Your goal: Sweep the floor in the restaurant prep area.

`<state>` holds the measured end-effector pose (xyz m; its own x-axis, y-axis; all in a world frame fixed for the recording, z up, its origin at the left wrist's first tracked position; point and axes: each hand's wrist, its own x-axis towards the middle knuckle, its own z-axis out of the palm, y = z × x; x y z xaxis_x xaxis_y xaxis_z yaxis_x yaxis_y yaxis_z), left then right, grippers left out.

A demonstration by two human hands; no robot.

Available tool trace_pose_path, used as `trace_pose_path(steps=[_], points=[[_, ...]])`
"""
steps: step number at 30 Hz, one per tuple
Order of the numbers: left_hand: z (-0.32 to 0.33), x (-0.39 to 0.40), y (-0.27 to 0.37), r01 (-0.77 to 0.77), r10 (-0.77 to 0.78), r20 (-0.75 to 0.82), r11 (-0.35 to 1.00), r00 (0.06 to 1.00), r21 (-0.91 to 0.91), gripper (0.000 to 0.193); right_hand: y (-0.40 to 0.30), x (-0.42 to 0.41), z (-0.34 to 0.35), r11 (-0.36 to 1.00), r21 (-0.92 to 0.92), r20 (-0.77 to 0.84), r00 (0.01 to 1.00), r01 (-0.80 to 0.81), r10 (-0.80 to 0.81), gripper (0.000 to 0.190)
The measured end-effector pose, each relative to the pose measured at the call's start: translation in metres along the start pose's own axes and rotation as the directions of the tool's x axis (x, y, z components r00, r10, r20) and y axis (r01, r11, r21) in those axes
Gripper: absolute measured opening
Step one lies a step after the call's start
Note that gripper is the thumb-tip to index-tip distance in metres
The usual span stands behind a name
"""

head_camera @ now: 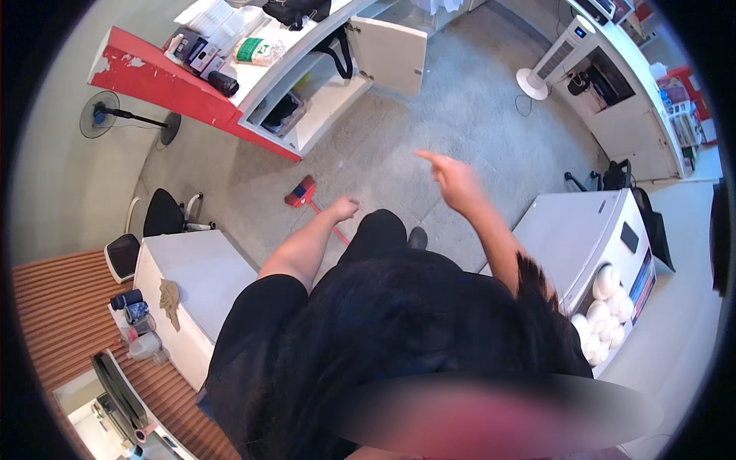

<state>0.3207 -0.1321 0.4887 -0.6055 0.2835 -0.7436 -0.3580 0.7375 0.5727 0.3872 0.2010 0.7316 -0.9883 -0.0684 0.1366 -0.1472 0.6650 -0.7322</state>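
My right hand is held out in front of me over the grey concrete floor. Its index finger points away to the left, and nothing shows in its grasp. My left hand hangs lower, near my thigh. Its fingers look loosely curled, no object is visible in them, and the palm side is hidden. Below my left forearm, a broom with a red head and blue patches rests on the floor. The broom's red handle passes behind that forearm and reappears beside my leg.
Ahead left stands a red-and-white counter with its cabinet door swung out. A pedestal fan and an office chair are left. White cabinets flank me; a tower fan stands ahead right.
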Motion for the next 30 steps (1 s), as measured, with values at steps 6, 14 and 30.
trace_pose_path(steps=[6, 14, 30], points=[[-0.05, 0.051, -0.013, 0.075, -0.076, 0.0, 0.985, 0.997, 0.154, 0.025, 0.041, 0.07, 0.034, 0.987, 0.152, 0.346, 0.933, 0.047, -0.098, 0.023], [-0.146, 0.18, 0.041, 0.084, -0.175, 0.098, 0.802, 0.98, 0.592, 0.035, 0.123, 0.184, 0.012, 0.975, -0.133, 0.458, 0.861, -0.18, 0.222, 0.025], [-0.153, 0.248, 0.201, 0.143, -0.158, -0.375, 0.987, 0.913, -0.069, 0.031, 0.303, 0.49, -0.019, 0.914, -0.397, 0.526, 0.837, 0.086, 0.149, 0.067]])
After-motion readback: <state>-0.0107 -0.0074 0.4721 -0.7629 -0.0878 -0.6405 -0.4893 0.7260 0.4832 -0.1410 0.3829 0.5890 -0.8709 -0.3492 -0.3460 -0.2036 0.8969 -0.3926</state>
